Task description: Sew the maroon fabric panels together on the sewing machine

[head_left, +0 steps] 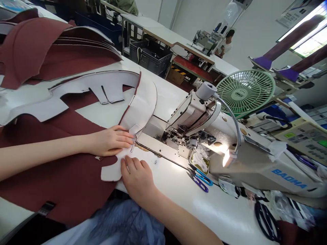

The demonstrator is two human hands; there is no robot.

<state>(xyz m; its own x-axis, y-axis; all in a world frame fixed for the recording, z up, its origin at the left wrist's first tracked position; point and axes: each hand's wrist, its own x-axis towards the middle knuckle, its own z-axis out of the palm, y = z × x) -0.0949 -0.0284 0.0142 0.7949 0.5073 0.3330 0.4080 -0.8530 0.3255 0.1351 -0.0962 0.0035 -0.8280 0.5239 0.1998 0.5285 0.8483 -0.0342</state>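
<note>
A large maroon sheet-material panel with white backing (139, 102) lies across the table, its white side showing in a curved strip toward the sewing machine (194, 119). My left hand (111, 140) rests flat on the strip, fingers stretched out beside a small slit and folded tab. Close below it, my right hand (138, 175) has curled fingers gripping the edge of the white-backed piece; its thumb is mostly hidden. Both hands are left of the machine's needle area, apart from it. The panel's maroon part (76, 183) spreads under my left forearm and over the table's front edge.
Stacked maroon panels (84, 58) lie at the back left. Blue thread snips (203, 177) and purple thread snips (199, 183) lie near a small tray of scraps (200, 161). A lit lamp (228, 158) and a green fan (245, 92) stand right. One person (226, 44) is far behind.
</note>
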